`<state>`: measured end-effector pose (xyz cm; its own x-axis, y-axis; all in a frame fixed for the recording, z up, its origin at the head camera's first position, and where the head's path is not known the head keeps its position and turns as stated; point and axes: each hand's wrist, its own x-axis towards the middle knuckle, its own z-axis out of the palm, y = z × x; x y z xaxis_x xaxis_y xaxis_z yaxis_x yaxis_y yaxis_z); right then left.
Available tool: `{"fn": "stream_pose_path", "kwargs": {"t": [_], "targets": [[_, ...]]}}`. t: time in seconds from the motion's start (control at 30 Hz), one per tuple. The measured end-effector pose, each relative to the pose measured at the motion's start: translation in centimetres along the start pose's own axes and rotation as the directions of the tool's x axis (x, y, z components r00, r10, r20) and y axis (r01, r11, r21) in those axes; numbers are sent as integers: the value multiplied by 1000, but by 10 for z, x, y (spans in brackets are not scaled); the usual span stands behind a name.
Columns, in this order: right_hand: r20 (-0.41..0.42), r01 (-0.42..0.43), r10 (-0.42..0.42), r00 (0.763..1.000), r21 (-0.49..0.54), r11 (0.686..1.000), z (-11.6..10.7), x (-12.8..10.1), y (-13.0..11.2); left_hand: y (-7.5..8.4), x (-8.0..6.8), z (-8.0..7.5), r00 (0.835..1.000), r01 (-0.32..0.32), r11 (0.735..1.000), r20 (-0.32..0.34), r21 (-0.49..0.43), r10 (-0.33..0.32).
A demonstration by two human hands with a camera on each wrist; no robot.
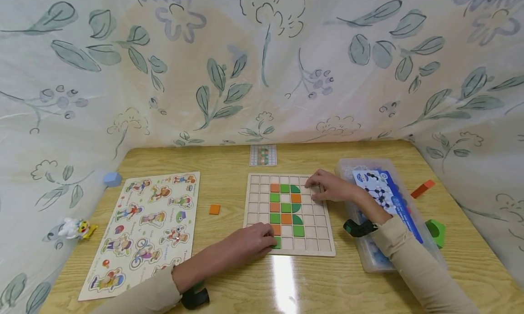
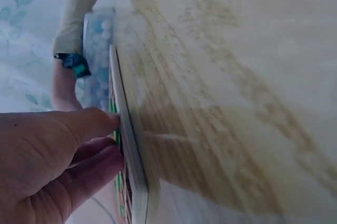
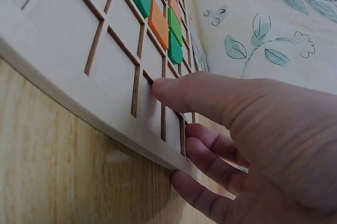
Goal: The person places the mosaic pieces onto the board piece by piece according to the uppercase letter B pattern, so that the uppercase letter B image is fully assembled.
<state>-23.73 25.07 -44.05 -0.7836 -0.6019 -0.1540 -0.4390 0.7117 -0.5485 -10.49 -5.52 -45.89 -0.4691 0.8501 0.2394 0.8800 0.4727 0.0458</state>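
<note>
You're mid-way through tiling the grid board (image 1: 288,214) on the tabletop (image 1: 229,268): your left hand (image 1: 249,243) rests relaxed fingers on the bottom green tile (image 1: 277,242), your right hand (image 1: 329,186) lies flat on its upper-right cells; seat that tile squarely next.

The setting was a small tabletop play or learning corner, screened off rather than an open room. A wooden table (image 1: 360,291) was enclosed on three sides by a hanging cloth (image 1: 262,63) printed with leaves and flowers. Children's learning materials covered the table: a wooden grid board (image 1: 317,239) with green and orange tiles, a pattern card (image 1: 263,155), a figure puzzle (image 1: 143,227), loose blocks (image 1: 112,179), a small toy (image 1: 75,228) and a clear plastic box (image 1: 368,255) of beads.
</note>
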Motion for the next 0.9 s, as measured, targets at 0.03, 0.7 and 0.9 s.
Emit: {"fn": "stream_pose_path", "kwargs": {"t": [0.03,0.7,0.9], "targets": [[0,4,-4,1000,-1,1000,0,0,0,0,-1,0,1000,4,1000,-7,11,-4],[5,-20,20,1000,0,1000,1,2,2,-49,-53,-35,946,316,939,-27,-139,-322],[0,-5,5,1000,-3,1000,0,3,5,-75,-65,-40,906,417,891,5,-177,-423]]}}
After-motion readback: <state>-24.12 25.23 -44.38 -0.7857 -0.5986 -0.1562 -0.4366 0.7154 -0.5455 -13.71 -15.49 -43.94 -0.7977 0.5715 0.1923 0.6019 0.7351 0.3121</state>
